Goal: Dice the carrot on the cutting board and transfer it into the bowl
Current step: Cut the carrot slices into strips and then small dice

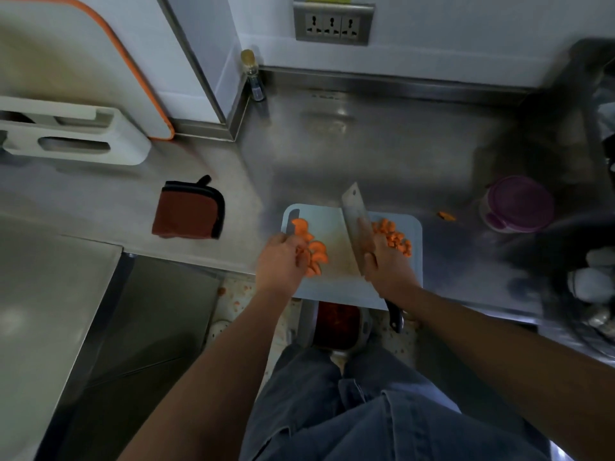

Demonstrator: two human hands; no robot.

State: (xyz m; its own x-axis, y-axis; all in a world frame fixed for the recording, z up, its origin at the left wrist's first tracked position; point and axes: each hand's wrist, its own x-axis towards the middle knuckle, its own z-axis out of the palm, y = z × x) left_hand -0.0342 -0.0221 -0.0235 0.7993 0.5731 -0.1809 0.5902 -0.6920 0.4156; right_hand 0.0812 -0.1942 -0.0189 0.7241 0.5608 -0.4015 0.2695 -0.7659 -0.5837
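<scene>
Head view: a pale blue rectangular plastic cutting board (319, 214) lies at the near edge of a stainless steel counter (366, 144). On the board's left part sits a loose row of orange half-moon carrot slices (316, 252). The left hand (283, 261) is bent over them, its fingertips curled down on the slices nearest the person and gripping them against the board. The right hand (387, 267) is clenched round the neck of a steel cleaver with a broad rectangular blade (356, 214). The black handle end sticks out behind the wrist, past the board's near edge. The blade stands on edge across the middle of the board, between the slices and a heap of small diced carrot pieces (392, 237) on the board's right part, just beside the right hand's knuckles.

One stray orange carrot bit (446, 216) lies on the counter to the right of the board, near a round white tub with a purple lid (515, 204). To the left of the board rests a folded rust-brown pot holder with black edging (189, 211). Farther left stands a white plastic rack with slots (73, 131), and behind it leans a white board with an orange rim (83, 61). A small corked glass bottle (253, 74) stands in the counter's back corner, below a steel wall socket plate (332, 24). Under the counter edge, between the person's legs, is a bin with reddish contents (336, 321).
</scene>
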